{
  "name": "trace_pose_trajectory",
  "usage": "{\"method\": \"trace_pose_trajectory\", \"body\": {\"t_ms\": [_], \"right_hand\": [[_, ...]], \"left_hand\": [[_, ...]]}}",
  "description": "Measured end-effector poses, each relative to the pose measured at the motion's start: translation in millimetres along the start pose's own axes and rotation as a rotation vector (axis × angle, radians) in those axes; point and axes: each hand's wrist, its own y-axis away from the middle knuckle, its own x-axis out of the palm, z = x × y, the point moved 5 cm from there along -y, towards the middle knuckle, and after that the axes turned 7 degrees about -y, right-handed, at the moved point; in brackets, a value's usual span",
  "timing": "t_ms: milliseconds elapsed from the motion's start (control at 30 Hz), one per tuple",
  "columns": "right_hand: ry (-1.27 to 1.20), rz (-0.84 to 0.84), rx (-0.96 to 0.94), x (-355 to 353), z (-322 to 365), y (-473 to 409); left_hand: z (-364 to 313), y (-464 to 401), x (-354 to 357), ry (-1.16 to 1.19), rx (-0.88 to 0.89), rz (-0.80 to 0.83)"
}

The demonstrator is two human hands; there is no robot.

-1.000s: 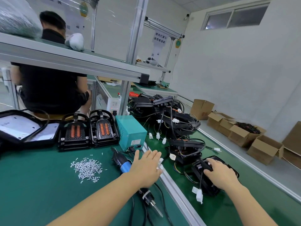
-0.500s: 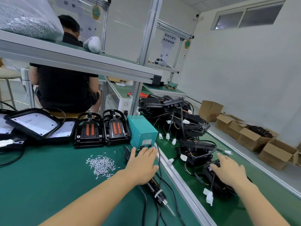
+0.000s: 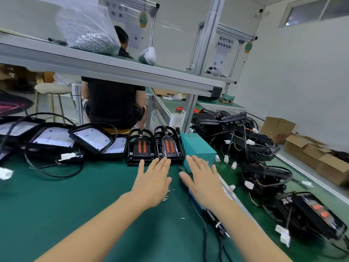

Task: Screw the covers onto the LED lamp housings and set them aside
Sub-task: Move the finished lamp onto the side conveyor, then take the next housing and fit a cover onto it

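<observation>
Two black LED lamp housings with orange strips, one on the left [image 3: 141,147] and one on the right [image 3: 168,144], stand side by side at the back of the green table. My left hand [image 3: 154,183] is stretched out flat, its fingertips just short of the right housing. Beside it my right hand [image 3: 203,181] is also flat and empty, in front of the teal box [image 3: 196,148] and over the electric screwdriver [image 3: 213,217]. Small screws [image 3: 167,193] lie partly hidden under my left hand. Black covers with white insides [image 3: 90,138] are piled at the left.
Finished lamps with cables and white connectors [image 3: 251,148] are heaped on the right, one lamp [image 3: 311,214] nearest me. Cardboard boxes [image 3: 306,148] stand on the floor at the right. A shelf [image 3: 113,70] runs overhead. A person in black [image 3: 111,103] sits behind the table.
My right hand let go of the lamp on the right and swung left over the screwdriver. My left hand moved forward toward the housings. The camera turned left.
</observation>
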Motion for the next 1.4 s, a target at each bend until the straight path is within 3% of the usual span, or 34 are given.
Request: {"method": "trace_pose_trajectory", "body": {"t_ms": [533, 867, 1033, 1267, 1333, 1400], "right_hand": [[-0.066, 0.151, -0.205, 90.9, 139.4, -23.0], [-0.082, 0.149, -0.264, 124.0, 203.6, -47.1], [-0.069, 0.034, -0.272, 114.8, 227.9, -84.2], [-0.039, -0.002, -0.216, 113.0, 251.3, -121.4], [-0.056, 0.008, -0.198, 115.6, 255.5, -125.8], [-0.071, 0.012, -0.187, 117.9, 259.1, -129.6]], "left_hand": [[122.6, 78.9, 9.0, -0.107, -0.288, -0.026], [192.6, 127.2, 65.7, -0.105, -0.495, 0.101], [193.3, 129.5, 69.3, -0.104, -0.494, 0.032], [194.7, 133.7, 60.2, -0.011, -0.526, -0.051], [195.2, 136.9, 47.6, 0.040, -0.547, -0.136], [196.7, 142.9, 25.6, 0.073, -0.545, -0.332]]}}
